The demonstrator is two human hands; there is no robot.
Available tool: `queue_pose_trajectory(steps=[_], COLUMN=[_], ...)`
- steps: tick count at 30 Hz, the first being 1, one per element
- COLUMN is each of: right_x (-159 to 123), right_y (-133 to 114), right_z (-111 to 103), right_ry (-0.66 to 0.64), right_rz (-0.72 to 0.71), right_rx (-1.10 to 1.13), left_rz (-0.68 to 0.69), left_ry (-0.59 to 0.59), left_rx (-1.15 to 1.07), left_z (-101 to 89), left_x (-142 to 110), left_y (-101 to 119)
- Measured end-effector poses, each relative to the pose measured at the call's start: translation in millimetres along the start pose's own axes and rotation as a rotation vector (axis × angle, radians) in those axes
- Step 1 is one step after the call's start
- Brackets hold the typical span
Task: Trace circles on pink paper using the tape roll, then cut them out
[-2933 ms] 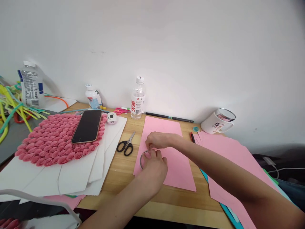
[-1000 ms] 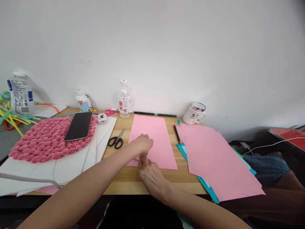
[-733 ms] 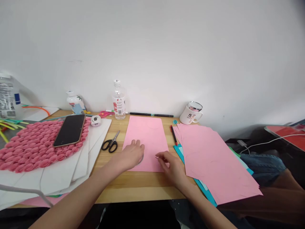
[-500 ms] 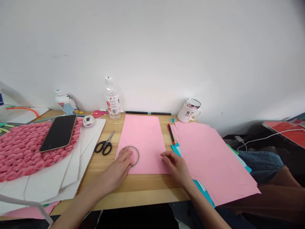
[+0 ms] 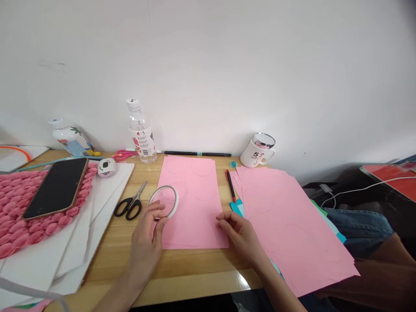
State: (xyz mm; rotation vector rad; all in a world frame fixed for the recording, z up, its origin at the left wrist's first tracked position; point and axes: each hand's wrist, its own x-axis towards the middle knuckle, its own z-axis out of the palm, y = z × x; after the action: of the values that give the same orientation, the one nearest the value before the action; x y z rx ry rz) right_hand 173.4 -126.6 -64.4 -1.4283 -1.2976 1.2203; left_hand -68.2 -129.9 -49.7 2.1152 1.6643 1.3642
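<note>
My left hand (image 5: 147, 234) grips a thin white roll of tape (image 5: 176, 203) between thumb and fingers, tilted up off the paper. Below it lies a pink paper sheet (image 5: 191, 225) with several faint drawn circles. At the sheet's right edge, my right hand (image 5: 238, 232) is closed in a pinch. A tiny dark tip shows at its fingertips; the rest is hidden, so I cannot make out what it is. Black-handled scissors (image 5: 131, 204) lie left of the sheet. A pen in red and black (image 5: 231, 186) rests to its right.
To the right is a stack of pink sheets (image 5: 289, 225), with a white mug (image 5: 256, 151) behind. A water bottle (image 5: 143, 138) and a dark pen (image 5: 198, 154) are near the wall. On the left, a phone (image 5: 58, 186) lies on pink paper petals (image 5: 19, 203). A person's knee (image 5: 357, 227) shows at right.
My left hand has lifted the roll of tape from flat on the sheet, tilting it up. The right hand stays pinched near the sheet's right edge. The view has shifted a little.
</note>
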Motion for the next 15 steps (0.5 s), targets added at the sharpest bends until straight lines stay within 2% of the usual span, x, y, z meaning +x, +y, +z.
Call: queue_pose_trajectory(steps=[2,6,10,15], right_x=[0.4,-0.6,-3.1,-4.8], right_y=[-1.9,-4.5,-2.3,-3.8], right_z=[-1.1,-0.2,2.6,1.0], right_ry=[-0.007,0.041,0.110,0.148], right_rz=[0.016,0.050,0.078,0.061], right_rx=[0.016,0.120,0.207,0.126], left_rz=[0.109,0.306,0.409,0.452], left_ry=[-0.025,-0.212,-0.259,-0.305], left_rx=[-0.037,-0.023,0.084,0.145], left_z=[9.0,35.6,57.5,64.1], left_x=[0.6,-9.0,-21.4,-28.8], left_y=[13.5,31.5,27.5,17.2])
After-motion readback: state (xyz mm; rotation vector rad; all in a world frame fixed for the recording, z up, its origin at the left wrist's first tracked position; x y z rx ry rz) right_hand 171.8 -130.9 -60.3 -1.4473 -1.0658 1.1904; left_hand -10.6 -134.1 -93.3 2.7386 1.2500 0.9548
